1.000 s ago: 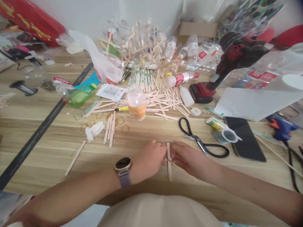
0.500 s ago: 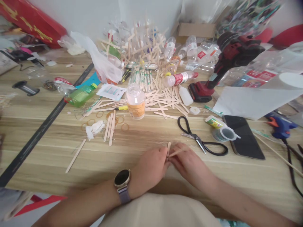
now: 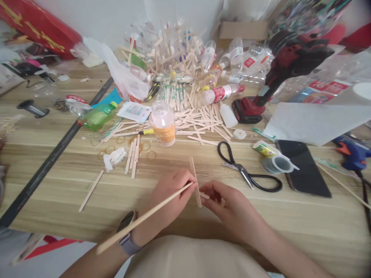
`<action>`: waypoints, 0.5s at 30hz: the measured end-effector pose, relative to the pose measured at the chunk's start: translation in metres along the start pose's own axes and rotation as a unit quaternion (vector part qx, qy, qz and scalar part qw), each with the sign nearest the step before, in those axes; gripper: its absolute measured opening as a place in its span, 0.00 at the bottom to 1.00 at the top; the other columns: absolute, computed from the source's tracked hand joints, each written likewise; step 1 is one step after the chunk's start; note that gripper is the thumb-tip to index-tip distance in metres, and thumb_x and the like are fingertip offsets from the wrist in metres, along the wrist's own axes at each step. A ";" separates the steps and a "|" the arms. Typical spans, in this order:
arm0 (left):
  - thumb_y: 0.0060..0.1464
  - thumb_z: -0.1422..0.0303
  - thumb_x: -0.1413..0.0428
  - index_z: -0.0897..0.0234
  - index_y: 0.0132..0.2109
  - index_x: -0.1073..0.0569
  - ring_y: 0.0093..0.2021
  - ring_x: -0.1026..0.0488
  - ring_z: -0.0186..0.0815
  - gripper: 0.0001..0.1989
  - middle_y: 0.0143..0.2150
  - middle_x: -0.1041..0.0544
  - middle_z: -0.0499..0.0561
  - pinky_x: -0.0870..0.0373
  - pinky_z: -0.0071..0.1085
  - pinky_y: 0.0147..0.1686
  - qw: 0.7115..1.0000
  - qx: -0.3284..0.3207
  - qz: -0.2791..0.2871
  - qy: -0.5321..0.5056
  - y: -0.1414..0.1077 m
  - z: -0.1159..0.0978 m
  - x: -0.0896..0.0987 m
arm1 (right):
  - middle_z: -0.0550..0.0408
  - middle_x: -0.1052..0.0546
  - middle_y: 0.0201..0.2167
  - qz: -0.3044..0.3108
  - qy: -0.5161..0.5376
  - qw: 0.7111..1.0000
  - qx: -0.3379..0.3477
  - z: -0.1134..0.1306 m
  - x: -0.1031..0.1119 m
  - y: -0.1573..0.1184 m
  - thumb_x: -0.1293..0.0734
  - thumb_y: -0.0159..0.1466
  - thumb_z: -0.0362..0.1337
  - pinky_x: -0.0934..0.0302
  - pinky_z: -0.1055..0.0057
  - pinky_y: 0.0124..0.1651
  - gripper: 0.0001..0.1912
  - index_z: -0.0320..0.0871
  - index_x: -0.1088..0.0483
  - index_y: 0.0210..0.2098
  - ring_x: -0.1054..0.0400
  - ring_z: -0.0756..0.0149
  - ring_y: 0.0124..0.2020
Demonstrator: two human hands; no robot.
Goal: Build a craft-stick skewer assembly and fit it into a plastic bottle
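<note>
Pinching with thumb and fingertips, the left hand grips where a long round rod meets a flat wooden stick, nearer the person than the clear jar and a little to its right. From that pinch the rod runs back over the hand and the wristwatch, its free end pointing toward the person, away from the jar. The flat stick stands across the fingertips: its upper end juts past them on the jar's side, its lower end drops toward the person, in the gap between the two hands. Whether rod and stick are joined at the crossing cannot be told, as the fingers cover it.

The right hand, farther to the right of the jar and also on its near side, has thumb and fingers curled about a short pale wooden end, which pokes out toward the lower part of the flat stick. How firmly it is held, and whether it belongs to another piece, cannot be made out.

Right of the jar and nearer the person lie black-handled scissors, just beyond the right hand. Left of the jar, on its near side, is a small group of flat sticks, with crumpled white tissue beside it. Loose sticks spread behind the jar and to its right.
</note>
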State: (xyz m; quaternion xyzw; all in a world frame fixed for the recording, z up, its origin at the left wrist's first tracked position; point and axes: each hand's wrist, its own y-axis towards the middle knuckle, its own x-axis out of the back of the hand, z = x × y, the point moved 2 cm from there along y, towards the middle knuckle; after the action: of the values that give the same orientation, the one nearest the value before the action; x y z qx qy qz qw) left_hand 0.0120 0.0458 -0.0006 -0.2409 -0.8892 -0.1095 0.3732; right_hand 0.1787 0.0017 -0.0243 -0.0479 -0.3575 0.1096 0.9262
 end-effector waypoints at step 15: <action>0.57 0.74 0.43 0.61 0.36 0.29 0.38 0.26 0.30 0.03 0.36 0.24 0.47 0.31 0.25 0.38 0.964 -0.003 -0.159 -0.212 -0.019 0.010 -0.008 | 0.57 0.25 0.22 -0.090 0.462 0.868 -0.158 0.004 -0.002 0.013 0.30 0.56 0.45 0.41 0.73 0.26 0.16 0.43 0.39 0.24 0.36 0.73 0.20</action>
State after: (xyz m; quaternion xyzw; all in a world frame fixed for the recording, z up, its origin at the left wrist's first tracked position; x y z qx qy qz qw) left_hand 0.0012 0.0305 -0.0135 -0.1154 -0.9744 -0.1166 0.1536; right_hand 0.1722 0.0141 -0.0255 -0.2062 0.0963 -0.0669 0.9715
